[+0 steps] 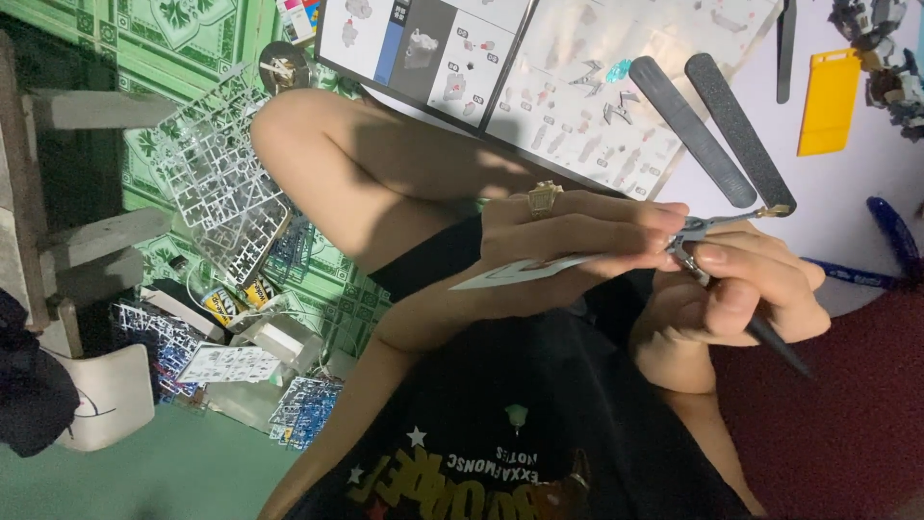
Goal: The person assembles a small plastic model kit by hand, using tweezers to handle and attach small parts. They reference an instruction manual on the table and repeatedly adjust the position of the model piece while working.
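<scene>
Head view: the left hand (577,236) pinches a thin pale model part (525,272) level, presenting its edge; the right hand (741,289), just beside that part, closes around a slim dark-handled tool (760,332). Beyond the part lie two sanding sticks (717,130) on the pale table (866,193), above green floor tiles (144,39).

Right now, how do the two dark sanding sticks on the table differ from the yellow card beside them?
The sanding sticks are dark grey, long and narrow with rounded ends; the yellow card is bright, short and wide with square corners. The sticks lie slanted, side by side; the card lies alone. All rest flat on the pale table.
</scene>
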